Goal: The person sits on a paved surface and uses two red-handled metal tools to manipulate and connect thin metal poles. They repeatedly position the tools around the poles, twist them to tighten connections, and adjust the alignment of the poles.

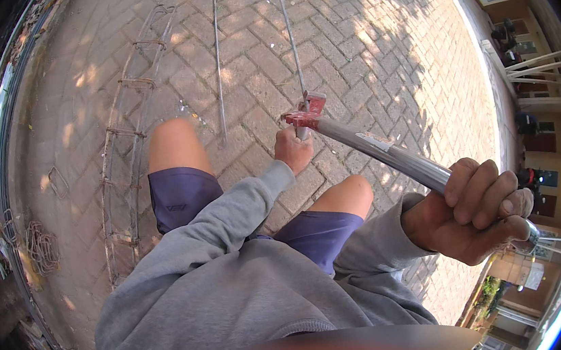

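Right grip (pixel 479 212) clamped round long-handled tool (pixel 384 149) near its end, centre right of frame; left grip (pixel 294 152) closed below tool's head (pixel 305 118). Sun-dappled block paving (pixel 386 75), buildings (pixel 551 146) at right edge. Handle silver, head scuffed red.

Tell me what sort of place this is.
Probably an outdoor yard or driveway used as a work area: block paving dappled with sunlight, a tied rod frame lying on the left, and buildings along the right edge.
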### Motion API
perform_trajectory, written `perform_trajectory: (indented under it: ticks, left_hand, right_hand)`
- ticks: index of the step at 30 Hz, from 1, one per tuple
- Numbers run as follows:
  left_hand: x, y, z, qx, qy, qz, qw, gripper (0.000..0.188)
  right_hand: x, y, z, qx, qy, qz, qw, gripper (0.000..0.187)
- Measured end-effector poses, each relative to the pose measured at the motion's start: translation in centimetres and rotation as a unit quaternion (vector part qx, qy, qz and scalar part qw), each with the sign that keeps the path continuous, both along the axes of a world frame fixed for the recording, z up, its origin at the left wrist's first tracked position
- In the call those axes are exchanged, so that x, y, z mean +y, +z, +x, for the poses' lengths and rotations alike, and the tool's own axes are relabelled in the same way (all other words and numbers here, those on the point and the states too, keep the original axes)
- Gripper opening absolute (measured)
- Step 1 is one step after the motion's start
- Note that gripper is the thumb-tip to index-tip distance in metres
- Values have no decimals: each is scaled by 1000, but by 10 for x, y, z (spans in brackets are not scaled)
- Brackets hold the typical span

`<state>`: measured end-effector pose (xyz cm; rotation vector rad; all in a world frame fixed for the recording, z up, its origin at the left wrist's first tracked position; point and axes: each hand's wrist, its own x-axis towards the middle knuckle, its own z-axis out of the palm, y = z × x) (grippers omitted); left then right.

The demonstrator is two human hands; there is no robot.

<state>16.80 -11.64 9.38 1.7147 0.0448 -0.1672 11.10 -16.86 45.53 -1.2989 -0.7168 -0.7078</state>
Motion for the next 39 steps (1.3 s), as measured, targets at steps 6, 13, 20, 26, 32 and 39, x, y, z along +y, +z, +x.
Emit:
perform_trajectory:
  ticks: [6, 13, 20, 26, 32, 39]
  left_hand:
    - [2, -8, 26, 20, 47, -22, 998, 23]
    - [15, -16, 33, 56, 40, -78, 995, 18]
    - [55, -27, -22, 209, -273, -230, 910, 22]
    - [96, -5, 20, 217, -257, -540, 772, 66]
    - [87, 65, 126, 184, -160, -535, 809, 65]
    - [69, 84, 118, 177, -229, -635, 716, 43]
  right_hand:
    - [-11, -19, 55, 3, 40, -47, 998, 33]
    - [-9, -17, 78, 23, 92, -103, 990, 37]
    - [-20, 6, 25, 60, 102, -65, 991, 38]
    - [-24, 7, 4, 0, 87, -78, 993, 34]
    - [-23, 4, 5, -22, 75, -37, 996, 35]
    - [-17, 2, 0, 41, -7, 61, 997, 32]
